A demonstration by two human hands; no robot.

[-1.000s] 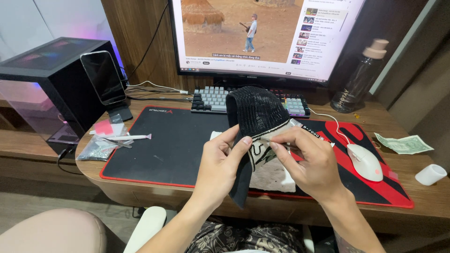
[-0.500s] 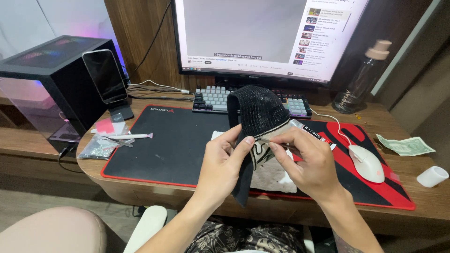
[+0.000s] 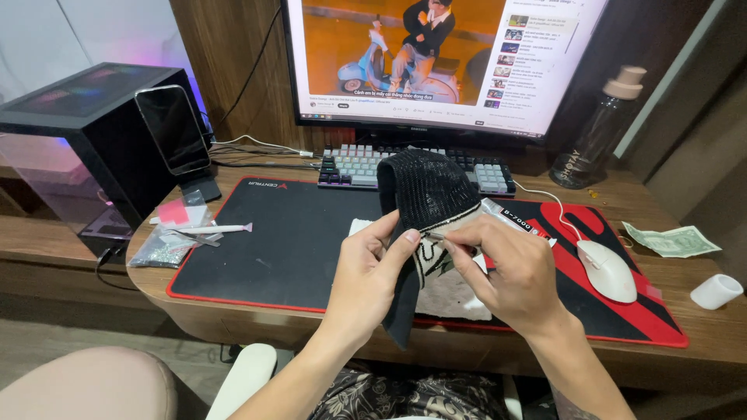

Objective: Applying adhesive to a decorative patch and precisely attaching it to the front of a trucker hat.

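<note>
As the head view shows it, I have a black mesh cap (image 3: 424, 194) held up above the near middle of the table (image 3: 233, 307), over the black and red desk mat (image 3: 288, 241) and in front of the keyboard (image 3: 358, 165). My left hand (image 3: 366, 280) pinches the cap's dark lower edge between thumb and forefinger, the fingers closed on the fabric so that a strip of it hangs down past the table's near rim. My right hand (image 3: 517, 272) is closed as well, its fingertips gripping a thin, pale, pen-like tool (image 3: 455, 239) whose end meets the white patterned panel on the cap's front; I cannot tell exactly what the tool is. I judge the cap light and soft: the mesh crown keeps a rounded shape but the lower cloth droops, so it will fold wherever it is unsupported. The best hold looks to be the hem beside the decorated panel, pinched close to the working spot to keep that area taut; a hold on the open mesh would probably stretch or snag it. Farther right lie a white mouse (image 3: 607, 268), a banknote (image 3: 673, 241) and a small white cup (image 3: 716, 292); at left a phone (image 3: 173, 128) leans on a black box (image 3: 85, 140). A monitor (image 3: 443, 62) stands at the far side, with a dark bottle (image 3: 595, 132) to its right.
</note>
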